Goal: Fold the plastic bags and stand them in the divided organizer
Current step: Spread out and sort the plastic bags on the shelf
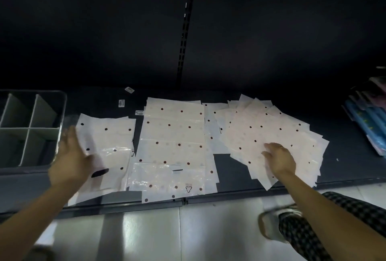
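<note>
White plastic bags with dark dots lie flat on a dark shelf (240,168). One bag (108,148) lies at the left, a stack of bags (175,148) in the middle, and a fanned pile of bags (271,135) at the right. My left hand (71,158) hovers with straight fingers over the left bag's left edge, blurred. My right hand (278,157) rests on the fanned pile, fingers bent down onto the top sheet. A clear divided organizer (60,118) with grey partitions stands at the far left, its compartments holding nothing.
Small labels (129,89) lie on the shelf behind the bags. Blue packaged goods (369,120) lean at the far right. A slotted upright (184,31) runs up the dark back wall. Below the shelf edge are a shiny floor and a shoe (271,225).
</note>
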